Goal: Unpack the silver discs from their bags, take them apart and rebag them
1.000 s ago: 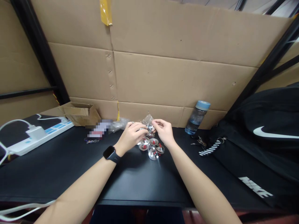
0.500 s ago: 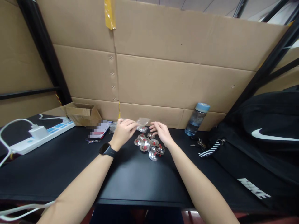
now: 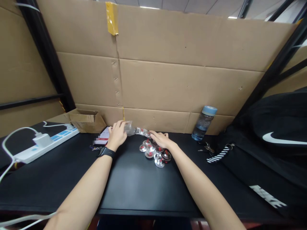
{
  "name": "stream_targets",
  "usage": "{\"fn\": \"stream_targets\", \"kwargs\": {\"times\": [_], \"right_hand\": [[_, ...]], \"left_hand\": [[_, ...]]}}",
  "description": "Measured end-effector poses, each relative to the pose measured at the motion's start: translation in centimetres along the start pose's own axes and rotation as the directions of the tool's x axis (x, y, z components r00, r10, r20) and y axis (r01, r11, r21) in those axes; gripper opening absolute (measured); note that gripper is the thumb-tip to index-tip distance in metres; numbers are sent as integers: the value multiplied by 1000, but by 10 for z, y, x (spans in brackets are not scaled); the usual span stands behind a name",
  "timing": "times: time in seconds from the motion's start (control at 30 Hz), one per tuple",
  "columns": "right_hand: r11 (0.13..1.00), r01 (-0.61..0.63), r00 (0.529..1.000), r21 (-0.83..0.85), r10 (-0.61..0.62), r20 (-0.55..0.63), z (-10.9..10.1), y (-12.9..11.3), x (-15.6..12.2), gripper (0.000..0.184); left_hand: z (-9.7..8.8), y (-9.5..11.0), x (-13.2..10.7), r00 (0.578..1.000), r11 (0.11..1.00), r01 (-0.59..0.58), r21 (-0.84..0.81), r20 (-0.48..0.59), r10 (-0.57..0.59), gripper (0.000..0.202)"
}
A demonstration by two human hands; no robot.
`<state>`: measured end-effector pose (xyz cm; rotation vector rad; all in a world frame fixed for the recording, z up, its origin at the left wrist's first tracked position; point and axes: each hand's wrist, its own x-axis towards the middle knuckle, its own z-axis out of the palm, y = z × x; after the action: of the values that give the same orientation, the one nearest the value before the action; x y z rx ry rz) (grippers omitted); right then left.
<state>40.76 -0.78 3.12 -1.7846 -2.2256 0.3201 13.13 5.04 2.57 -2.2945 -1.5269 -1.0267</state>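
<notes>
Small silver finger cymbals point(image 3: 150, 154) with red loops lie in a loose pile on the black table. Behind them is another set of finger cymbals in clear wrapping point(image 3: 143, 132). My left hand point(image 3: 117, 134), wearing a black watch point(image 3: 106, 152), is closed around the edge of a crumpled clear plastic bag point(image 3: 129, 128); its fingertips are partly hidden. My right hand point(image 3: 160, 140) is open, palm down over the back of the pile. Its outstretched fingertips reach the right end of the wrapped cymbals, and it covers some loose ones.
Left stand a cardboard box point(image 3: 87, 122), a phone point(image 3: 103, 136) and a white power strip point(image 3: 59, 135) with cables. Right are a water bottle point(image 3: 202, 124), keys point(image 3: 208, 147) and a black bag point(image 3: 268, 163). Behind the table rises a cardboard wall point(image 3: 165, 86).
My left hand has moved left, and clear plastic now bunches beside it. My right hand has come down and left over the pile. The wrapped cymbals have shifted slightly left.
</notes>
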Motion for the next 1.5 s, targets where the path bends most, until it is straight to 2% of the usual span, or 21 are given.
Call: {"fn": "stream_targets", "kwargs": {"times": [0.23,0.4,0.53,0.6,0.7,0.8,0.93,1.07,1.23,1.3,1.37,1.5], "right_hand": [[993,-42,997,-109,35,-72,-5,16,-7,54],[973,-150,982,-178,125,-142,-3,37,-17,53],[946,-246,951,-211,193,-243,-3,57,-25,38],[947,-245,948,-208,189,-255,-5,66,-29,33],[951,-236,950,-197,183,-253,-7,72,-33,39],[940,-277,929,-197,210,-304,-7,74,-32,41],[928,-330,893,-174,247,-376,-6,73,-30,26],[932,-343,846,-117,253,-470,-11,74,-30,35],[970,-236,811,-55,165,-561,-25,61,-31,35],[994,-110,767,29,103,-633,-31,48,-34,31],[987,72,719,146,50,-694,-36,32,-39,27],[936,253,722,243,-16,-691,-41,-1,-48,23]], "left_hand": [[-9,22,-2,995,994,-101,-47,4,101,48],[-12,30,-4,987,983,-162,-82,-14,161,47],[-12,33,-4,978,974,-209,-92,-36,206,40],[-11,35,-5,973,968,-231,-99,-44,228,37],[-9,38,-6,965,958,-262,-115,-45,258,35],[-7,39,-7,959,951,-284,-121,-44,280,34],[-6,42,-8,956,944,-294,-147,-49,290,33],[-5,47,-9,955,936,-297,-190,-41,295,32],[-7,56,-12,955,929,-295,-224,-25,297,32],[-9,62,-14,962,926,-269,-264,-37,269,27],[-10,70,-17,971,907,-236,-348,-52,233,23],[-10,87,-23,973,843,-216,-492,-31,231,28]]}}
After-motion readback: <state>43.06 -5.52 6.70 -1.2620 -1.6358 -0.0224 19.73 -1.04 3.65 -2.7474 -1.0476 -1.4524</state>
